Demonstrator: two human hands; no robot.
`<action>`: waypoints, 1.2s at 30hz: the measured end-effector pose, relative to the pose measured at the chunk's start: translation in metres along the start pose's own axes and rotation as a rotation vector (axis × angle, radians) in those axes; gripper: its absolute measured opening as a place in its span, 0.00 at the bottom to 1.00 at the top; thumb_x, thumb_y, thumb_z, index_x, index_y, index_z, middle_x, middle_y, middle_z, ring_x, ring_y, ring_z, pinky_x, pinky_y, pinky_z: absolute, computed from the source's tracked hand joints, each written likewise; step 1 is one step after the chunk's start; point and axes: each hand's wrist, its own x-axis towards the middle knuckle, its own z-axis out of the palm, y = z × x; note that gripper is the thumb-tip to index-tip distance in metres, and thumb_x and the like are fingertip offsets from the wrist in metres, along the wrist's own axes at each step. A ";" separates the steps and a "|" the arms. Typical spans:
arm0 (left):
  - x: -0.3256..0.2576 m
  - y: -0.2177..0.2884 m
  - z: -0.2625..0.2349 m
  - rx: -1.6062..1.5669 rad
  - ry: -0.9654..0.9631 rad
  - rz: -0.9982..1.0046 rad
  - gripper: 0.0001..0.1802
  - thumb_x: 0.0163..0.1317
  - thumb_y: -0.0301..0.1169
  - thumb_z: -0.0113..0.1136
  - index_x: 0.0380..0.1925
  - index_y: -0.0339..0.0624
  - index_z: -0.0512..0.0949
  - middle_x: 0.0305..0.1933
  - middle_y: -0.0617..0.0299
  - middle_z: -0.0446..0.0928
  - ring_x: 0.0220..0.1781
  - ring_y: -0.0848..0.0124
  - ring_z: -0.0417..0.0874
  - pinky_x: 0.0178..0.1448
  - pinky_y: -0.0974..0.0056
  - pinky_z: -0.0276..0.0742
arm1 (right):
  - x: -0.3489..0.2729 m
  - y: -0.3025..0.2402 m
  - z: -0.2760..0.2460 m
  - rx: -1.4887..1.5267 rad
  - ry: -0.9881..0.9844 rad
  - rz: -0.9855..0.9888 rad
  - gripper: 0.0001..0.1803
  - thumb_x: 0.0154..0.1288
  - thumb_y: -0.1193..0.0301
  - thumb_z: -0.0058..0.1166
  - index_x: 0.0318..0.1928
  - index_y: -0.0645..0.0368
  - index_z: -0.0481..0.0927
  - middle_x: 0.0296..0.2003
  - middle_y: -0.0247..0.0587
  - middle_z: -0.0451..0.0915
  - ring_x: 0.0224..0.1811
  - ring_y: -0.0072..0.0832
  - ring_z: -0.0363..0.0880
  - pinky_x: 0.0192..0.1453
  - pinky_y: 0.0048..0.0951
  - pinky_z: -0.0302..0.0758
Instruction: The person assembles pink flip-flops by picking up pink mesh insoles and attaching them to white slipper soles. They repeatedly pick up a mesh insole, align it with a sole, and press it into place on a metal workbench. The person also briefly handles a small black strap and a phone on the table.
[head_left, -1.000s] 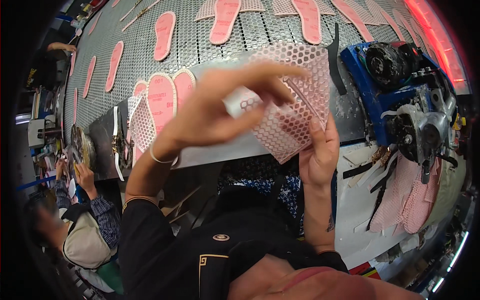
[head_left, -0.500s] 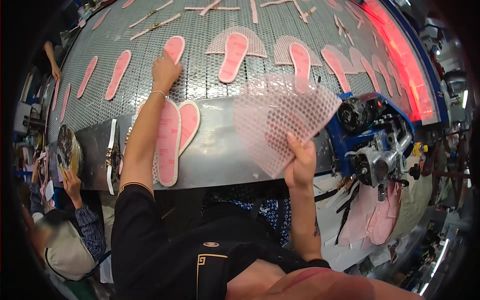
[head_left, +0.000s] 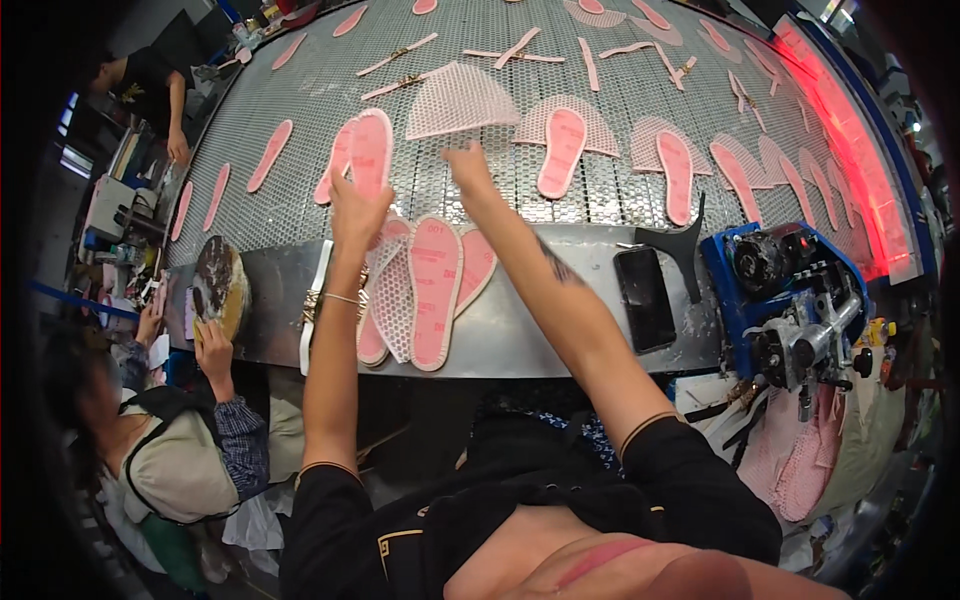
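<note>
My left hand (head_left: pixel 360 212) is closed on the heel end of a pink insole (head_left: pixel 372 150), lifted over the metal mesh belt (head_left: pixel 400 185). A second pink insole (head_left: pixel 337 165) shows partly behind it. Just beyond the fingertips of my right hand (head_left: pixel 468 170) lies a pale, half-round piece of mesh fabric (head_left: pixel 462 105) on the belt. That hand holds nothing, its thumb and forefinger a little apart. Between my forearms, more pink insoles (head_left: pixel 435 300) and a white mesh piece (head_left: pixel 393 290) overlap on the steel ledge (head_left: pixel 530 310).
A black phone (head_left: pixel 645 300) and a black curved tool (head_left: pixel 685 245) lie right, beside a blue-framed machine (head_left: pixel 770 270). Red light (head_left: pixel 850 150) glows along the belt's right side. Insoles and straps dot the belt. A co-worker (head_left: pixel 180 440) sits left, near a round pot (head_left: pixel 220 285).
My right hand has carried the mesh piece from above the ledge to the belt and let go. My left hand has lifted an insole. The view has shifted, uncovering the phone.
</note>
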 end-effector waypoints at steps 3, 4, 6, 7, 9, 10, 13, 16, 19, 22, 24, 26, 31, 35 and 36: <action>-0.005 -0.022 0.018 -0.075 -0.028 -0.004 0.57 0.45 0.44 0.66 0.65 0.20 0.45 0.68 0.28 0.52 0.71 0.41 0.55 0.71 0.52 0.57 | -0.112 -0.005 -0.014 0.069 -0.312 -0.152 0.34 0.61 0.70 0.56 0.66 0.63 0.59 0.52 0.43 0.73 0.48 0.25 0.73 0.52 0.29 0.71; -0.001 -0.016 0.024 -0.081 -0.027 0.002 0.57 0.45 0.44 0.66 0.66 0.21 0.45 0.68 0.27 0.52 0.71 0.41 0.55 0.71 0.52 0.57 | -0.147 -0.011 -0.034 0.107 -0.443 -0.144 0.33 0.61 0.71 0.55 0.66 0.60 0.60 0.54 0.43 0.72 0.47 0.25 0.73 0.50 0.26 0.71; 0.016 0.010 0.049 -0.111 -0.048 0.052 0.57 0.46 0.44 0.66 0.66 0.21 0.45 0.68 0.27 0.52 0.71 0.41 0.55 0.71 0.53 0.56 | -0.216 -0.027 -0.094 0.093 -0.683 -0.016 0.31 0.63 0.69 0.56 0.64 0.61 0.63 0.49 0.39 0.74 0.49 0.24 0.73 0.54 0.27 0.71; 0.028 0.022 0.064 -0.101 -0.029 0.108 0.58 0.47 0.44 0.66 0.65 0.18 0.43 0.68 0.26 0.51 0.72 0.42 0.54 0.72 0.54 0.56 | -0.245 -0.031 -0.132 -0.081 -0.911 -0.161 0.29 0.64 0.70 0.56 0.64 0.60 0.64 0.49 0.39 0.75 0.52 0.26 0.73 0.58 0.29 0.70; 0.067 0.015 0.105 -0.097 -0.120 0.065 0.57 0.47 0.46 0.66 0.63 0.17 0.46 0.66 0.26 0.54 0.70 0.42 0.58 0.71 0.54 0.57 | -0.298 -0.059 -0.182 -0.046 -1.135 -0.007 0.29 0.64 0.69 0.57 0.64 0.59 0.65 0.53 0.43 0.75 0.53 0.30 0.75 0.61 0.32 0.69; 0.083 0.009 0.124 -0.010 -0.175 0.081 0.55 0.47 0.47 0.65 0.62 0.16 0.49 0.64 0.26 0.57 0.68 0.42 0.60 0.69 0.53 0.59 | -0.323 -0.061 -0.205 -0.078 -1.148 0.061 0.30 0.64 0.69 0.57 0.65 0.59 0.65 0.54 0.44 0.75 0.54 0.31 0.75 0.61 0.32 0.70; 0.120 -0.007 0.159 0.331 -0.296 0.204 0.51 0.47 0.51 0.64 0.57 0.16 0.58 0.59 0.27 0.64 0.62 0.41 0.67 0.65 0.51 0.64 | -0.403 -0.026 -0.255 -0.214 -0.614 0.126 0.30 0.64 0.68 0.57 0.65 0.59 0.65 0.55 0.44 0.75 0.55 0.31 0.75 0.61 0.33 0.70; 0.097 0.021 0.155 0.182 -0.245 0.519 0.43 0.53 0.47 0.62 0.56 0.17 0.63 0.58 0.30 0.68 0.60 0.41 0.71 0.64 0.50 0.66 | -0.474 0.002 -0.295 -0.315 -0.180 0.241 0.27 0.63 0.70 0.57 0.63 0.60 0.68 0.55 0.44 0.76 0.55 0.31 0.74 0.61 0.33 0.70; -0.025 0.113 0.080 -0.509 -0.671 0.433 0.30 0.64 0.36 0.56 0.64 0.35 0.64 0.59 0.50 0.72 0.61 0.62 0.72 0.65 0.61 0.64 | -0.533 0.054 -0.301 -0.071 0.359 0.271 0.20 0.65 0.74 0.52 0.57 0.63 0.73 0.50 0.43 0.78 0.51 0.28 0.77 0.58 0.28 0.71; -0.121 0.113 0.011 -0.778 -1.148 0.479 0.28 0.65 0.38 0.53 0.60 0.29 0.68 0.50 0.49 0.77 0.55 0.61 0.76 0.60 0.58 0.68 | -0.558 0.104 -0.309 0.232 0.693 0.165 0.14 0.67 0.75 0.46 0.51 0.65 0.76 0.37 0.42 0.81 0.38 0.25 0.80 0.44 0.24 0.77; -0.174 0.095 0.005 -0.929 -1.692 0.599 0.32 0.61 0.42 0.55 0.57 0.26 0.69 0.51 0.46 0.76 0.53 0.59 0.77 0.60 0.56 0.69 | -0.566 0.138 -0.322 0.388 0.841 0.165 0.12 0.67 0.74 0.46 0.48 0.64 0.78 0.34 0.41 0.80 0.34 0.24 0.79 0.39 0.23 0.76; -0.227 0.089 0.010 -0.768 -2.046 0.345 0.28 0.60 0.31 0.57 0.59 0.27 0.67 0.52 0.46 0.77 0.56 0.59 0.77 0.63 0.58 0.67 | -0.578 0.177 -0.339 0.428 0.997 0.240 0.12 0.67 0.74 0.46 0.47 0.64 0.78 0.31 0.39 0.80 0.29 0.21 0.77 0.33 0.21 0.74; -0.312 0.033 0.035 0.318 -1.135 0.894 0.22 0.60 0.25 0.52 0.56 0.31 0.70 0.52 0.46 0.77 0.54 0.60 0.78 0.58 0.59 0.70 | -0.585 0.239 -0.357 0.190 1.275 0.489 0.16 0.68 0.66 0.44 0.45 0.63 0.80 0.32 0.39 0.81 0.30 0.26 0.77 0.35 0.29 0.73; -0.335 -0.131 0.104 0.013 -0.699 0.184 0.14 0.61 0.33 0.54 0.31 0.31 0.81 0.32 0.42 0.81 0.32 0.51 0.82 0.38 0.55 0.78 | -0.581 0.218 -0.340 0.229 1.195 0.598 0.19 0.69 0.63 0.41 0.45 0.63 0.80 0.35 0.41 0.81 0.35 0.32 0.78 0.39 0.33 0.74; -0.341 -0.151 0.111 0.119 -0.655 0.123 0.14 0.61 0.33 0.54 0.31 0.31 0.81 0.32 0.42 0.80 0.32 0.50 0.82 0.38 0.54 0.78 | -0.587 0.218 -0.338 0.215 1.170 0.628 0.19 0.69 0.63 0.41 0.45 0.63 0.80 0.36 0.41 0.81 0.35 0.32 0.78 0.40 0.33 0.74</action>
